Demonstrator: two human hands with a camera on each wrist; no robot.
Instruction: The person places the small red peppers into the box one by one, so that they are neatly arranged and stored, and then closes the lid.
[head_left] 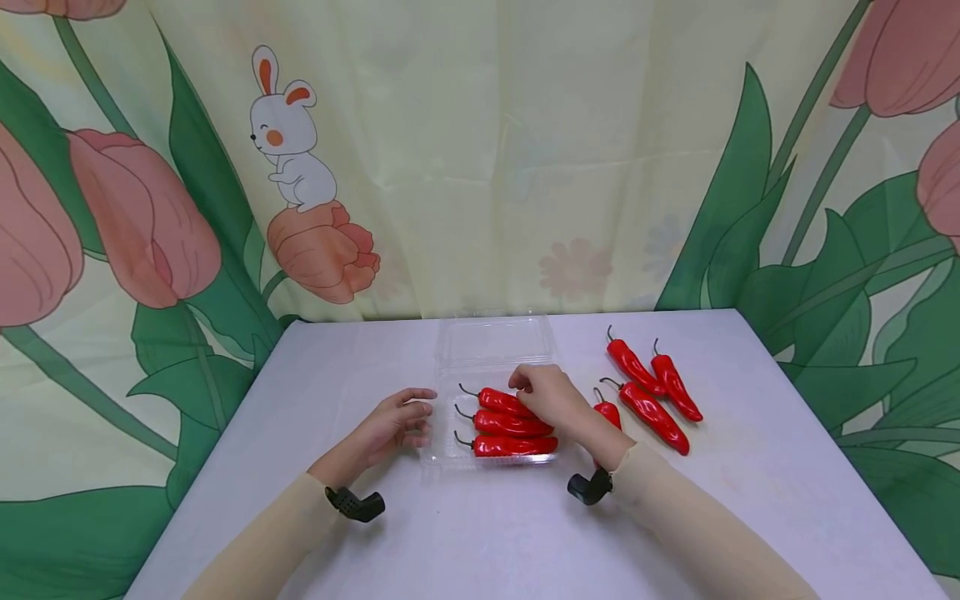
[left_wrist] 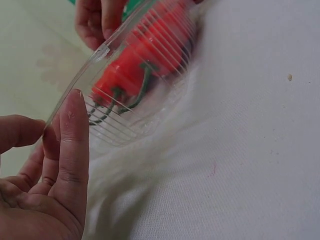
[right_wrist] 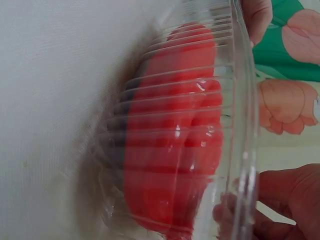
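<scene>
Three red chili peppers (head_left: 510, 425) lie side by side in a clear plastic clamshell container (head_left: 450, 457), stems to the left. Its lid (head_left: 495, 340) is folded back, away from me. At the container's left side is my left hand (head_left: 393, 429). In the left wrist view, the fingers of my left hand (left_wrist: 55, 165) hold the container's rim. My right hand (head_left: 551, 396) is over the right end of the farthest pepper, fingers loosely bent. In the right wrist view, my right hand (right_wrist: 290, 200) appears beyond the ribbed wall, fingertips apart from the peppers.
Several more red chili peppers (head_left: 652, 412) lie on the white-covered table (head_left: 360, 542) right of the container. One of them (head_left: 607, 410) is partly hidden by my right arm. A printed curtain (head_left: 465, 167) hangs behind the table.
</scene>
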